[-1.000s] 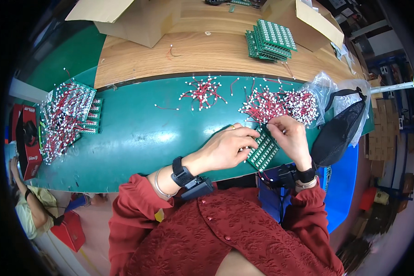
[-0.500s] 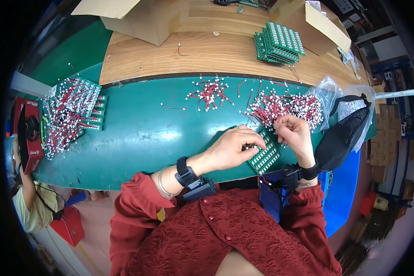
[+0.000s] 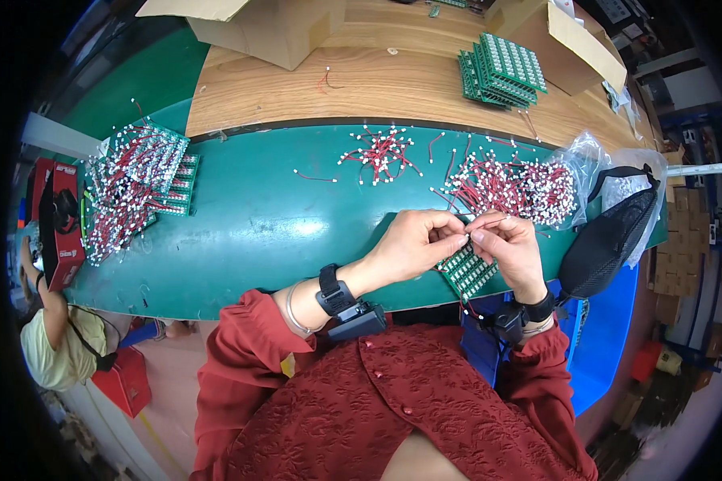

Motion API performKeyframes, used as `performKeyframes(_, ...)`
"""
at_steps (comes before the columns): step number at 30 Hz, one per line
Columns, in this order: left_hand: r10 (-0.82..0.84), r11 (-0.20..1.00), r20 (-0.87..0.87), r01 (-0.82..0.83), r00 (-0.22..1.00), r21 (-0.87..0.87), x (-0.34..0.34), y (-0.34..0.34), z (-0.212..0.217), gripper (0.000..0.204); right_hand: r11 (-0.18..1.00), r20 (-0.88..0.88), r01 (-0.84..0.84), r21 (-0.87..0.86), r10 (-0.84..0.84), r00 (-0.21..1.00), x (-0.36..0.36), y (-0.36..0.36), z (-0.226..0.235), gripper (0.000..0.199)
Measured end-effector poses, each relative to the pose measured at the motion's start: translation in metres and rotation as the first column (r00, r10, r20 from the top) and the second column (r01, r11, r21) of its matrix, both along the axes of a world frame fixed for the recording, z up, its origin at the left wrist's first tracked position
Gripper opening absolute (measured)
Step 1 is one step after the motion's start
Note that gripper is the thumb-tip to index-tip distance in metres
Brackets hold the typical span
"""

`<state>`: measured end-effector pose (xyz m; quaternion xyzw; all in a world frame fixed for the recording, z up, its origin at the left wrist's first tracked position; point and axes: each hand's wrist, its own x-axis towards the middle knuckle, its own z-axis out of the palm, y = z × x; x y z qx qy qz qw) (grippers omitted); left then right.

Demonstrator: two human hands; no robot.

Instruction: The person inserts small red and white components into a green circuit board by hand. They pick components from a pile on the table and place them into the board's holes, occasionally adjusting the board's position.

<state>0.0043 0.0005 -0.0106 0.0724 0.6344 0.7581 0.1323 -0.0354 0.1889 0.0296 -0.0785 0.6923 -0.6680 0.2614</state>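
Together, both hands' fingers (image 3: 460, 238) pinch a thin red wire (image 3: 489, 220) above a green board (image 3: 467, 271).

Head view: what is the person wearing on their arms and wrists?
Both arms are in dark red, textured fabric sleeves pushed up at the forearm. The left hand has a black wrist strap with a black boxy device and a thin bangle behind it. The right hand has a black band with a small black device at the wrist. Hands are bare.

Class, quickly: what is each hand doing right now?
Left hand: shut, pinching one end of a red wire.
Right hand: shut, pinching the same wire, above the green board.
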Motion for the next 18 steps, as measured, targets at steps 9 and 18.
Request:
performKeyframes(9,-0.01,0.999,-0.005,0.01,1.0,-0.034,0.0,-0.001,-0.003,0.014,0.931,-0.562,0.038,0.362,0.186,0.806,0.003,-0.008,0.01,0.008)
performKeyframes(18,0.009,0.991,-0.318,-0.051,0.948,-0.124,-0.003,-0.001,-0.001,0.012,0.945,-0.347,0.089,0.314,0.028,0.937,-0.004,0.014,-0.003,0.005)
